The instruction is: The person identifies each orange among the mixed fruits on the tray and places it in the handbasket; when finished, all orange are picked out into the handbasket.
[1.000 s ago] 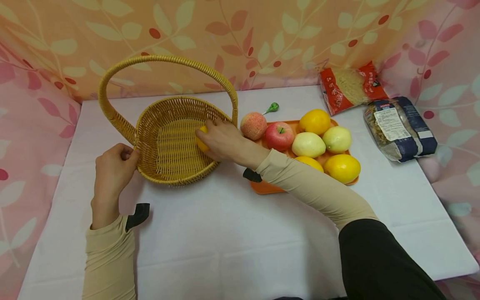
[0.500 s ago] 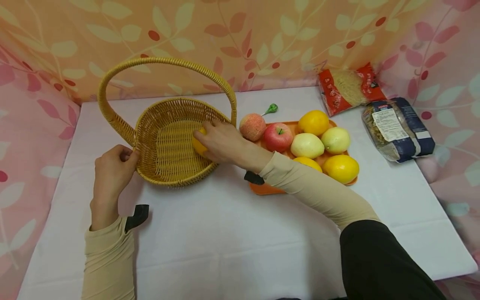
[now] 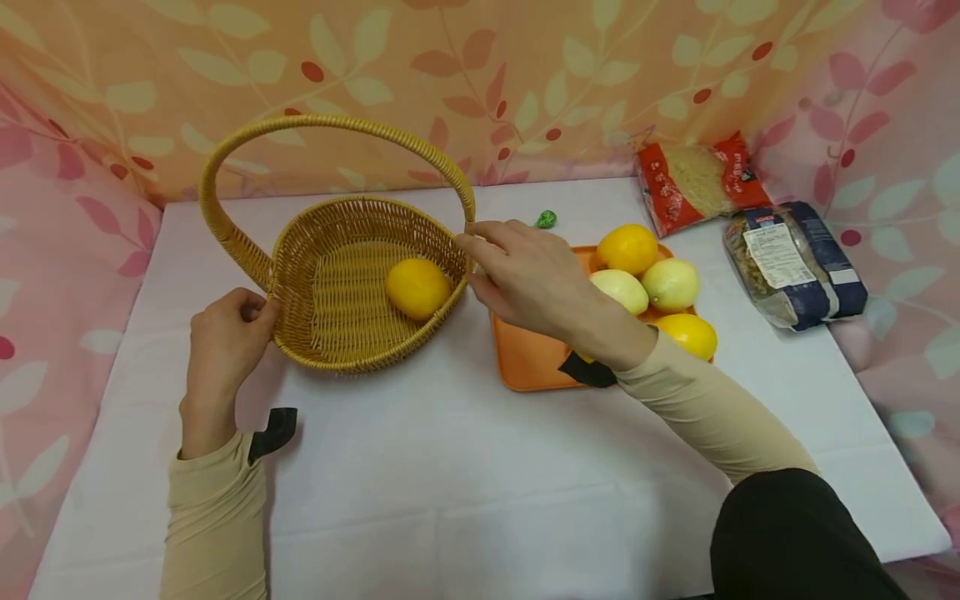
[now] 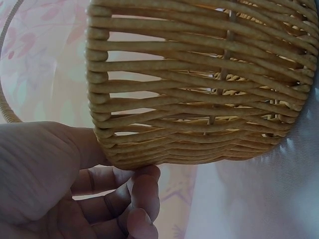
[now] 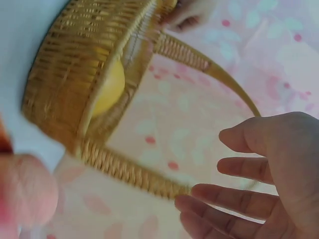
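My left hand pinches the rim of a wicker basket at its left side, thumb and fingers meeting on the edge in the left wrist view. Inside the basket, against its right wall, lies an orange-yellow fruit. My right hand is open and holds nothing, above the left part of an orange tray, with its fingertips overlapping the basket's right rim in the head view. That hand hides the apple and peach in the head view. A blurred pinkish round fruit shows at the right wrist view's lower left.
On the tray lie an orange-yellow fruit, two pale yellow-green fruits and a lemon. A green-wrapped lollipop lies behind it. A red noodle bag and a dark blue food bag stand at the back right.
My right hand has let go of the orange-yellow fruit inside the basket and moved right, out over the tray. The left hand stays at the rim.
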### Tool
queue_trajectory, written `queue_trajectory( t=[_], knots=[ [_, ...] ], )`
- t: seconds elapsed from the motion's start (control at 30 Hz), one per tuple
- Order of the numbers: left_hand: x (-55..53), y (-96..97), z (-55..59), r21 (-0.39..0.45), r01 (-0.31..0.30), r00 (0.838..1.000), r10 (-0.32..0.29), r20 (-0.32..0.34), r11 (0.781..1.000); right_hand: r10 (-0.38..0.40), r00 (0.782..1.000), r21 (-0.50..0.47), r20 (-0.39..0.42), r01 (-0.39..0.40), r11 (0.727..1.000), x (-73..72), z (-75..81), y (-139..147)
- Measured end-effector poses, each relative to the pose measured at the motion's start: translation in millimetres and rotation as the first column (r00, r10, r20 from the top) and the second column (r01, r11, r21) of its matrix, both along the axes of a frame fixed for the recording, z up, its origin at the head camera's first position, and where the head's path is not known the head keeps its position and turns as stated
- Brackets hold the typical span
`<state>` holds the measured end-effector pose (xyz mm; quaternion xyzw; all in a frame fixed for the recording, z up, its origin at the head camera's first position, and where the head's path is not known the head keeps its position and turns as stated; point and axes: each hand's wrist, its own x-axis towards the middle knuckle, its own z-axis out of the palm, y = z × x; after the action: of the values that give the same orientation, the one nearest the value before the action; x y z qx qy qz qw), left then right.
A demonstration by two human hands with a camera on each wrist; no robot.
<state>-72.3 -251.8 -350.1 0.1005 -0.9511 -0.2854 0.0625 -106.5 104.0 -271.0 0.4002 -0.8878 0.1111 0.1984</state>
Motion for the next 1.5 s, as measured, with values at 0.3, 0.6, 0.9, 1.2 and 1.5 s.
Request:
queue_trajectory(
  t=[0.3,0.6,0.9,1.2,1.5],
  knots=[
    [-0.9,0.4,-0.5,-0.001,0.009,1.0,-0.009,0.001,1.0,-0.115,0.993,-0.022,-0.016,0.114,0.993,26.5,-11.5,73.1],
    [-1.8,0.3,1.8,-0.003,0.017,1.0,-0.017,0.014,1.0,-0.297,0.947,0.124,0.122,0.282,0.951,52.0,-46.4,122.4],
    [-1.1,-1.2,3.0,-0.005,0.016,1.0,-0.016,0.018,1.0,-0.311,0.942,0.174,0.125,0.288,0.942,66.0,-74.2,136.4],
    [-0.3,-1.2,-0.2,0.0,0.013,1.0,-0.013,-0.006,1.0,-0.323,0.937,0.187,0.135,0.296,0.937,69.1,-85.5,135.6],
    [-0.2,-0.7,-0.5,-0.001,0.016,1.0,-0.016,0.004,1.0,-0.307,0.944,0.207,0.12,0.279,0.938,71.2,-91.9,133.8]
  ],
)
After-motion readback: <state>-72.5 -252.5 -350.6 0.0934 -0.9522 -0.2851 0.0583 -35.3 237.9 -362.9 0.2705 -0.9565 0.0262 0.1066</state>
